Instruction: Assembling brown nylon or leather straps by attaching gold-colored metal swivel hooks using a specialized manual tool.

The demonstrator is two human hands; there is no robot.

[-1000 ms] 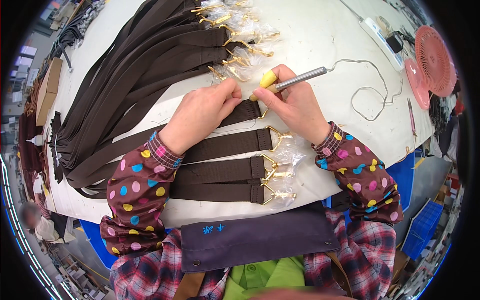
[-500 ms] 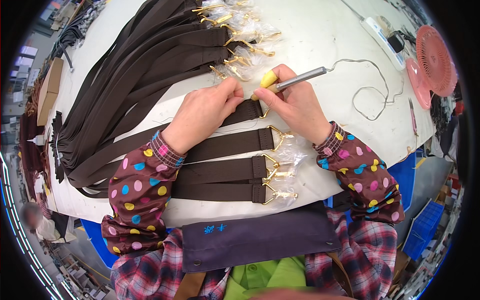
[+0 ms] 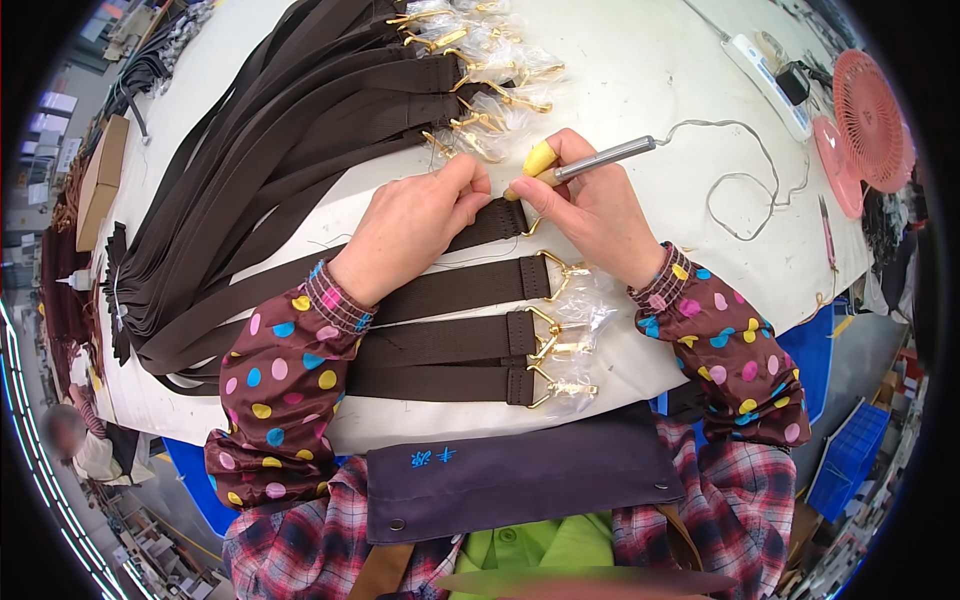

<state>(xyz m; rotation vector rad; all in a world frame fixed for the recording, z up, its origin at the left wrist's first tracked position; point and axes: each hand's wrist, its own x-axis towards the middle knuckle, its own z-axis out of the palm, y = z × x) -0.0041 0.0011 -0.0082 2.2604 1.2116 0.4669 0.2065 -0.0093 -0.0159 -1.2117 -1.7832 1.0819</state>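
Over the end of a dark brown webbing strap (image 3: 490,224), my two hands are close together. Thumb and fingers of my left hand (image 3: 410,222) are pinched at the strap's upper edge; what lies between them is too small to tell. My right hand (image 3: 600,215) grips a slim metal pen-shaped electric tool (image 3: 605,158) with a cord, its tip end pointing down at the strap's stitched end. A yellow cover (image 3: 539,158) wraps one right finger. Gold metal rings and clasps (image 3: 555,335), partly in clear plastic, hang from the nearer straps (image 3: 440,340).
A thick bundle of brown straps (image 3: 270,130) fans across the table's left, with wrapped gold clasps (image 3: 480,60) at its far end. The tool's cord (image 3: 745,235) loops to the right. Beyond stand a white power strip (image 3: 765,85) and a pink fan (image 3: 868,120). Tweezers (image 3: 827,230) lie right.
Almost nothing differs. My left hand and forearm have shifted very slightly to the right, while the right hand keeps the pen-shaped tool at the strap's end.
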